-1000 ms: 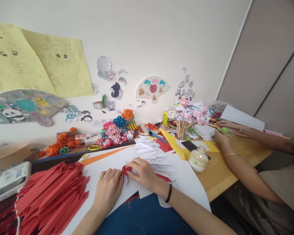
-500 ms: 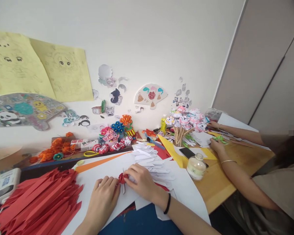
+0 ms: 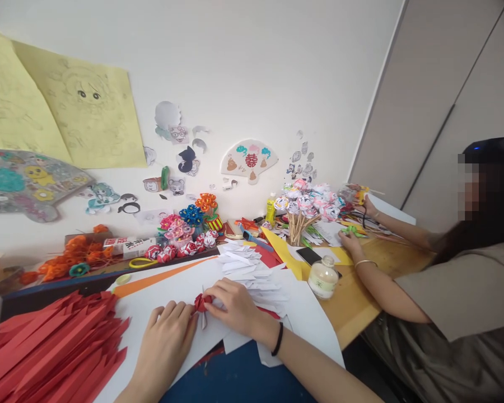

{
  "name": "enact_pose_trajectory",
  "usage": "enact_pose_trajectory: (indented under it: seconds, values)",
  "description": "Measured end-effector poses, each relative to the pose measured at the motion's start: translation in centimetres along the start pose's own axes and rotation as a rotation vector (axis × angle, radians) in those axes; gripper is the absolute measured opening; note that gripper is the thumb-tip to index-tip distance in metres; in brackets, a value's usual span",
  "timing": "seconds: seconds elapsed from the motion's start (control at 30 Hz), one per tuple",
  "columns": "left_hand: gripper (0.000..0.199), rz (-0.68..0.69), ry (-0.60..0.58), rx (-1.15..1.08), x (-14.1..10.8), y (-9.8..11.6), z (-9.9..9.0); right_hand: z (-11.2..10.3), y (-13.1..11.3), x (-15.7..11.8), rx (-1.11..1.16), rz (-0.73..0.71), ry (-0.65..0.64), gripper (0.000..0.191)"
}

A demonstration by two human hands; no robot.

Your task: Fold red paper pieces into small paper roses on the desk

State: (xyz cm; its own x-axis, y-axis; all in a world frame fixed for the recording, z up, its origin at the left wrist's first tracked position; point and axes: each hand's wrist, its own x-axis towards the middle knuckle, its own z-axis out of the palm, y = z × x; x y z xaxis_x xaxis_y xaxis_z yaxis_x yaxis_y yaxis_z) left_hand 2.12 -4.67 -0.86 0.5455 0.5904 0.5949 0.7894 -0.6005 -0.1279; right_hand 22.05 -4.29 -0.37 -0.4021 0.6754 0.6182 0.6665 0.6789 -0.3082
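Head view: wearer's hands [image 3: 166, 338] pinch red bud [image 3: 200, 303]; fan [image 3: 251, 159] reads "囍".

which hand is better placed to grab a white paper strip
Probably the right hand: it is nearer the white strips; the left hand is farther away. Both are at the red paper piece.

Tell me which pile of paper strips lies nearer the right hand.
The white pile, just beyond the right hand; the red pile lies farther off, left of the left hand.
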Motion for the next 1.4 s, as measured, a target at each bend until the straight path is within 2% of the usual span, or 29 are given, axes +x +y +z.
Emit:
enact_pose_trajectory:
  seconds: [0.2, 0.53, 0.8, 1.1, 1.23, 1.4]
  values:
    - [0.024, 0.016, 0.029, -0.011, -0.1, -0.2, 0.1, 0.0, -0.1, -0.1, -0.003, -0.009, 0.006, 0.011]
    - [0.020, -0.008, -0.036, -0.012, -0.1, -0.5, 0.8, 0.3, 0.2, 0.0, -0.027, -0.014, 0.023, 0.011]
    - [0.025, 0.051, -0.014, 0.004, -0.3, -0.7, 1.2, 0.5, 0.4, 0.0, -0.087, -0.001, -0.008, 0.012]
    - [0.020, -0.028, -0.067, 0.004, 0.1, 0.1, 0.1, 0.1, 0.0, -0.1, -0.031, 0.014, -0.006, 0.012]
    - [0.021, -0.057, -0.105, 0.016, 0.2, 0.4, -0.2, 0.1, -0.2, 0.0, 0.052, 0.072, 0.007, 0.012]
    - [0.021, -0.062, -0.128, -0.003, 0.2, 0.4, -0.3, -0.2, -0.3, 0.1, 0.119, 0.150, 0.013, 0.025]
